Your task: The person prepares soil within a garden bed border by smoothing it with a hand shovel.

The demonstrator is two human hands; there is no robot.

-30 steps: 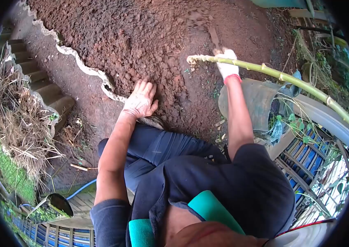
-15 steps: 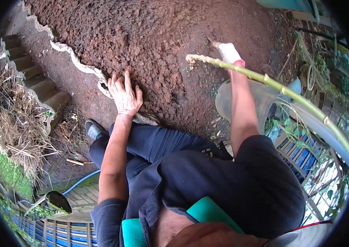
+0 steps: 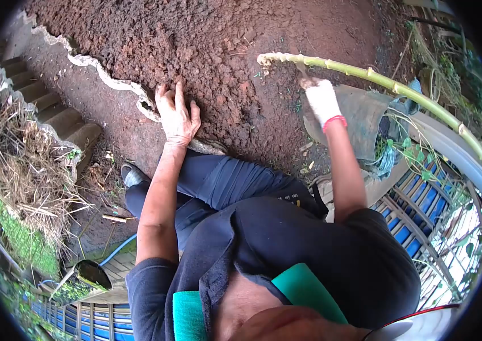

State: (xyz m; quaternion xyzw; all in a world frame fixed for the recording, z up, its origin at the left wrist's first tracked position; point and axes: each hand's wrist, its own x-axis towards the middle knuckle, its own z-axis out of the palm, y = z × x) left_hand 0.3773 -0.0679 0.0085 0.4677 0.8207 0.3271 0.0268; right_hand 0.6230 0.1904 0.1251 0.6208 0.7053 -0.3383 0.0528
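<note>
My bare left hand [image 3: 177,116] rests open with fingers apart at the edge of the loose brown soil [image 3: 212,68]. It lies next to the end of a wavy, corrugated sheet edge [image 3: 107,77] that sticks out of the ground. My right hand [image 3: 321,102], in a white glove with a red cuff, is closed low over the soil. A narrow, dirt-coloured piece [image 3: 301,69] juts from its soiled fingers; its kind cannot be made out. Just above that hand, a long green knobbed stalk [image 3: 360,72] passes across the view, partly covering the narrow piece.
A grey curved sheet [image 3: 360,111] lies beside my right forearm. Dry straw [image 3: 30,182] is heaped at left, by corrugated panels [image 3: 62,122]. A blue hose [image 3: 119,249] runs at lower left. Blue slatted panels [image 3: 417,213] and vines stand at right.
My right hand has drawn back toward my body, bringing the narrow piece with it. My left hand stays at the soil's edge. The view has shifted slightly.
</note>
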